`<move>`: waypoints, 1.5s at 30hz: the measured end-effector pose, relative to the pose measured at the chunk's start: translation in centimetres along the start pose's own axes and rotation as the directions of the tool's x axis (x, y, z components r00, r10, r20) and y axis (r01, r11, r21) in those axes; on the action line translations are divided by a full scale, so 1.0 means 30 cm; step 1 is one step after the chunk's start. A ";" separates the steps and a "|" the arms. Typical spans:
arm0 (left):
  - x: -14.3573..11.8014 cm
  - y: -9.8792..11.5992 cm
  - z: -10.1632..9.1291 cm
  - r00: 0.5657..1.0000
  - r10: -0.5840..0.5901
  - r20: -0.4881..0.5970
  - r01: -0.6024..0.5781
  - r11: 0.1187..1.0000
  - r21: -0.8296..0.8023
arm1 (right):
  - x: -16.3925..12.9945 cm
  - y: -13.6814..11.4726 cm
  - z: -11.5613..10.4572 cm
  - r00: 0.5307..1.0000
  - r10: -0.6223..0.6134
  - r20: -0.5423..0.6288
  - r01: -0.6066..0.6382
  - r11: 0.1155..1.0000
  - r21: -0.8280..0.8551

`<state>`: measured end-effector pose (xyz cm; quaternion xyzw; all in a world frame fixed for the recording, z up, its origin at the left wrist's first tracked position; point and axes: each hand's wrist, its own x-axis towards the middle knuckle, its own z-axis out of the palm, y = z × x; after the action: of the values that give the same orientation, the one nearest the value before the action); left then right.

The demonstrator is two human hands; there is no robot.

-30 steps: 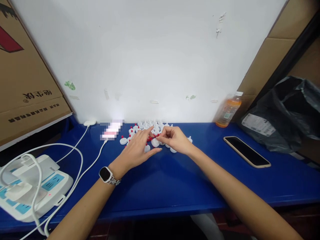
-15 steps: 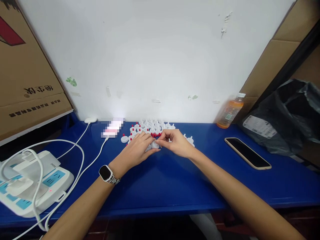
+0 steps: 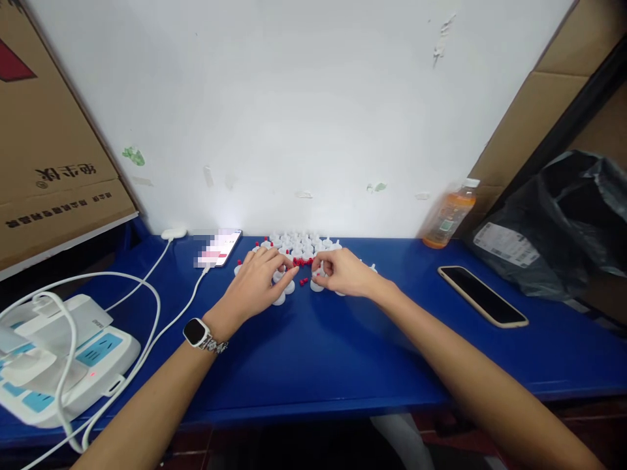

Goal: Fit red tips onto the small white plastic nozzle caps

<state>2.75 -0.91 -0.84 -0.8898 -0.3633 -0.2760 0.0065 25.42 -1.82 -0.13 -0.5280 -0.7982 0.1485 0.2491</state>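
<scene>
A cluster of small white plastic caps (image 3: 300,244), some with red tips, lies on the blue table (image 3: 313,352) by the wall. Loose red beads (image 3: 302,262) sit in front of it. My left hand (image 3: 255,284), with a smartwatch (image 3: 196,331) on the wrist, curls over the left side of the cluster, thumb and fingers closed around a white cap (image 3: 279,275). My right hand (image 3: 347,273) pinches another white cap (image 3: 317,284) just right of the beads. A small gap separates the two hands' fingertips.
A lit phone (image 3: 219,247) on a white cable lies left of the caps. At the near left sits a white power strip (image 3: 73,362) with plugs. A dark phone (image 3: 482,295) and an orange drink bottle (image 3: 448,215) are to the right, next to a black bag (image 3: 553,228). Cardboard boxes flank both sides.
The hands, which met over one white cap half a second ago, have drawn apart. Each now works at its own cap, and the left hand has shifted left.
</scene>
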 end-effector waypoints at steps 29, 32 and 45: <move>-0.017 -0.019 0.009 1.000 -0.024 0.020 0.026 0.989 -0.144 | -0.002 -0.012 0.058 0.968 -0.244 -0.064 0.219 0.938 -0.268; -0.017 -0.016 0.015 0.999 0.012 0.032 -0.007 0.991 -0.134 | 0.003 -0.009 0.071 0.970 -0.238 0.055 0.239 0.879 -0.412; -0.017 0.008 0.032 0.998 0.008 0.066 0.002 0.988 -0.153 | 0.014 -0.023 0.072 0.957 -0.064 -0.283 0.139 0.957 0.255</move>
<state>3.09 -1.22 -1.85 -0.8969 -0.3399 -0.2733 -0.0733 23.57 -1.66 -1.48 -0.4623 -0.7546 0.1696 0.4337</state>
